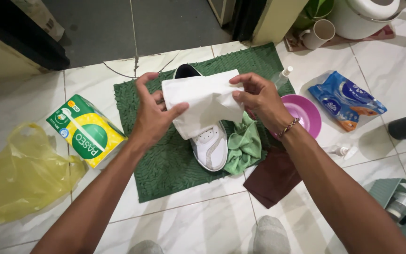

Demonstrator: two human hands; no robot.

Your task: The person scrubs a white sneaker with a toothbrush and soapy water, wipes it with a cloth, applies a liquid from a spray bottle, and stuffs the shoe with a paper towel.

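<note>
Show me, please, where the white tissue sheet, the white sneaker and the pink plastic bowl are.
white tissue sheet (205,101): head view, middle of the sheet held between both hands.
white sneaker (211,146): head view, toe part showing below the tissue.
pink plastic bowl (306,113): head view, inside surface right of the wrist.

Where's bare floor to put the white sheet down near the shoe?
Bare tile lies in front of the green mat, between its near edge and the knees, and left-rear between the tissue box and the mat's corner. The right is crowded: green cloth, maroon cloth, pink bowl, blue pouch. Both hands, left hand and right hand, hold the white sheet over the shoe.
</note>
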